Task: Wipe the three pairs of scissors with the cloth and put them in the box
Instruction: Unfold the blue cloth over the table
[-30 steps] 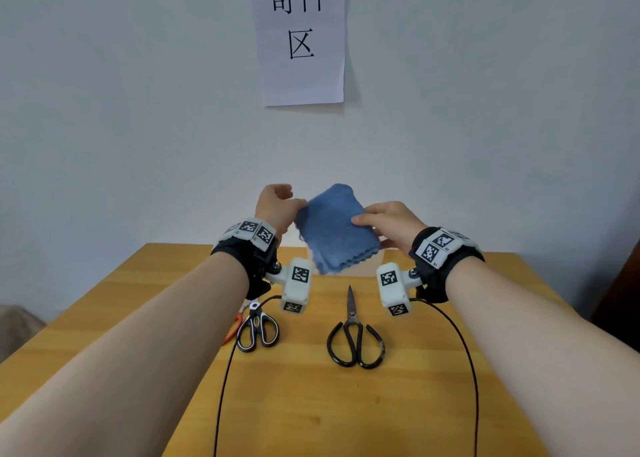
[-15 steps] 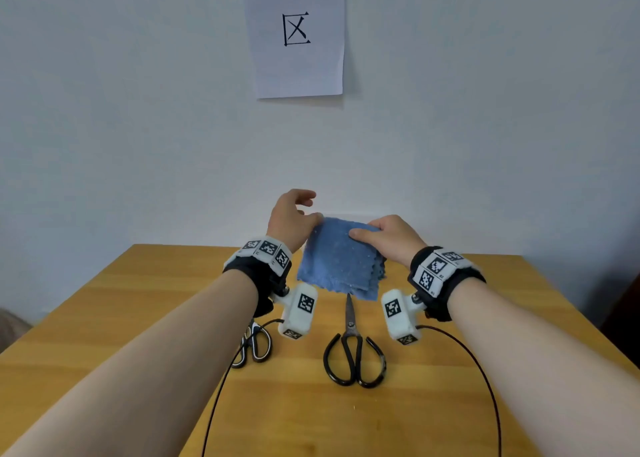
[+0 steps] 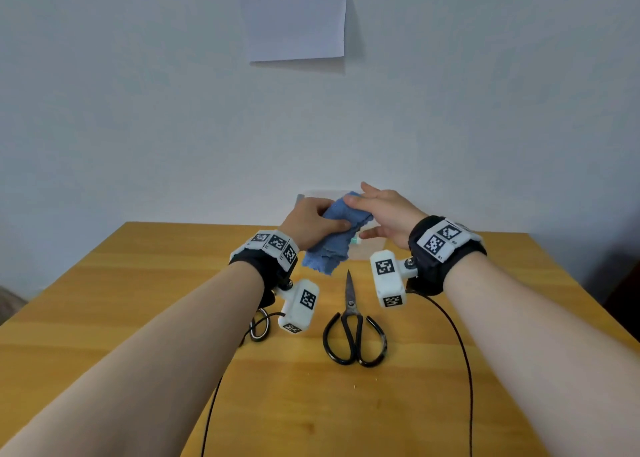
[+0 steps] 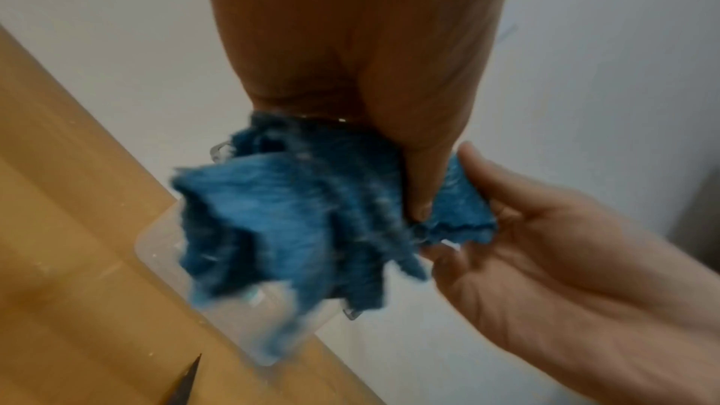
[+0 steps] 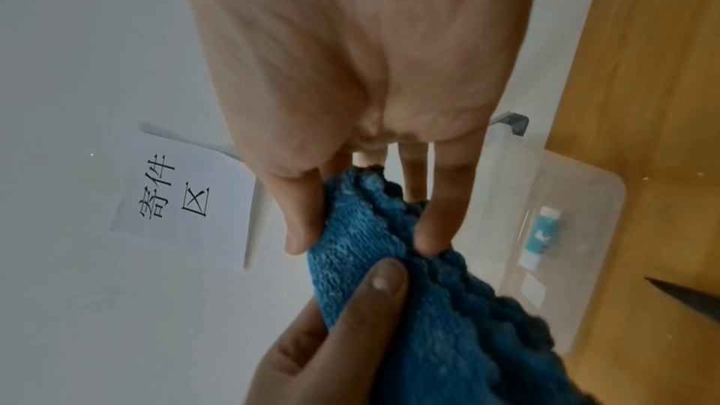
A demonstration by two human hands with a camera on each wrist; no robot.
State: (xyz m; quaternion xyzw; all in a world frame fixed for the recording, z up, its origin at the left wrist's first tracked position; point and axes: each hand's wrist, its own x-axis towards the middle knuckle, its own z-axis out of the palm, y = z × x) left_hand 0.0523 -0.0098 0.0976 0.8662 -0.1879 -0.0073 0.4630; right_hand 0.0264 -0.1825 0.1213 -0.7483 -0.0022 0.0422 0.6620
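1. Yellow wooden table (image 3: pixel 138 318), set against a pale wall; a white paper sign with black characters (image 3: pixel 298 17) is fixed to the wall above.
2. Clear plastic box (image 5: pixel 576 227) at the table's far edge by the wall, behind the hands; a small white-and-teal item lies inside it.
3. Blue knitted cloth (image 3: pixel 329 245), bunched, held in the air between both hands above the box's near side; its loose end hangs down.
4. Left hand (image 3: pixel 308 221): fingers and thumb curled round the cloth, gripping it.
5. Right hand (image 3: pixel 384 211): thumb and fingers pinch the cloth's upper end; the other fingers are extended.
6. Black-handled steel scissors (image 3: pixel 353 328) lie flat and closed on the table, tip pointing toward the box, just near of the hands.
7. Second pair of scissors (image 3: pixel 260 328), mostly hidden under the left wrist; only a black handle loop shows.
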